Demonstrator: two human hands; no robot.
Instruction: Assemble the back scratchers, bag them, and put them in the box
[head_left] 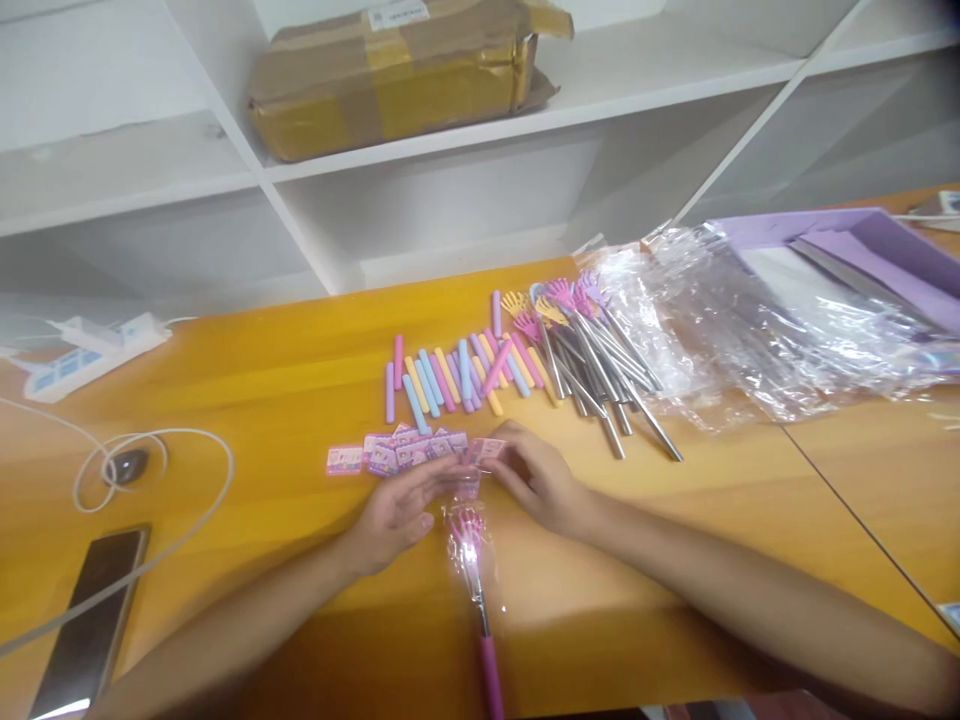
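Note:
A back scratcher (466, 530) with a pink hand-shaped head and pink handle lies in a clear plastic sleeve (491, 590), pointing away from me. Between thumb and fingers of my right hand (551, 485) is a small pink printed card (489, 452), just beyond the sleeve's far end. My left hand (397, 515) stretches its fingers to the sleeve's top, its thumb apart from them; whether it grips the film cannot be made out. A pile of similar pink and purple cards (409, 452) lies right beyond my left fingers.
Pastel handle tubes (431, 380) lie in a row, beside metal-shafted scratchers (592, 340). Clear plastic bags (720, 320) and a purple box (840, 230) are at right. Phone (94, 610), cable (225, 480) and power strip (97, 355) are at left. Shelving (450, 140) holds a carton (397, 85).

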